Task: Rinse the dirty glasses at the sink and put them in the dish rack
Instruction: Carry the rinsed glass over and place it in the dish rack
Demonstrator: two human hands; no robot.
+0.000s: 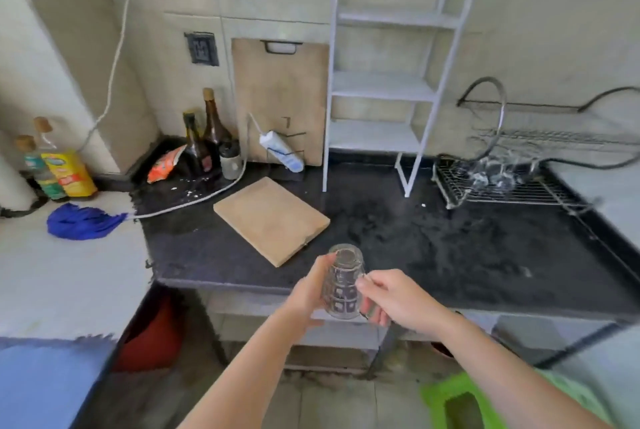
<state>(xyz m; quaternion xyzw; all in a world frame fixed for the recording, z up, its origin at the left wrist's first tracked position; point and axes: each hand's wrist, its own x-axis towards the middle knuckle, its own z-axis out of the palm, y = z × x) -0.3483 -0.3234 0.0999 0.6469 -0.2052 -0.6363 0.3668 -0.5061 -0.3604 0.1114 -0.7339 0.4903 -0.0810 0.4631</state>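
A clear patterned glass (343, 281) is held upside down over the front edge of the black counter (450, 248), its base pointing up. My left hand (308, 290) wraps its left side. My right hand (398, 300) grips its right side near the rim. At the back right stands the wire dish rack (460, 191), with a few clear glasses (495, 174) lying in it. No sink is in view.
A wooden board (270, 219) lies on the counter just beyond the glass. A white shelf stand (388, 89) rises behind. Bottles (204, 141), a snack bag (162, 165) and a blue mop head (81, 222) sit to the left. A green stool (460, 401) stands on the floor at lower right.
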